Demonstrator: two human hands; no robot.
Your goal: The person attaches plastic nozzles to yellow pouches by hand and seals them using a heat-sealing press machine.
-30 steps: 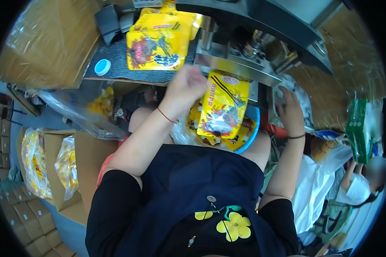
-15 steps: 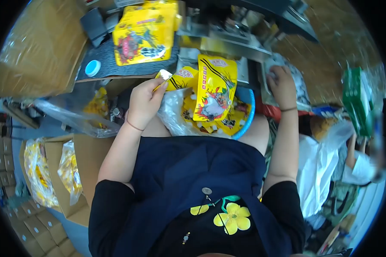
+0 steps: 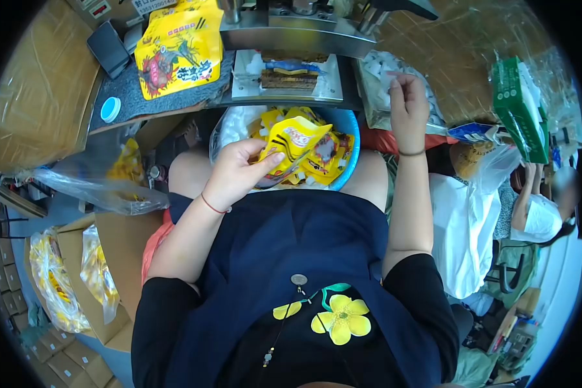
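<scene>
While the blue basin sits between the knees, presumably for easy reach, the left hand pinches a yellow pouch over it. The right hand curls, fingertips nearly together, above white pieces; whether it holds anything cannot be told.

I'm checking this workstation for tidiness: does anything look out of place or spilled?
No spill shows. The pouches in the blue basin lie jumbled, unlike the neater stack on the dark mat. The green box looks tilted, too, though the lens may exaggerate that.
</scene>
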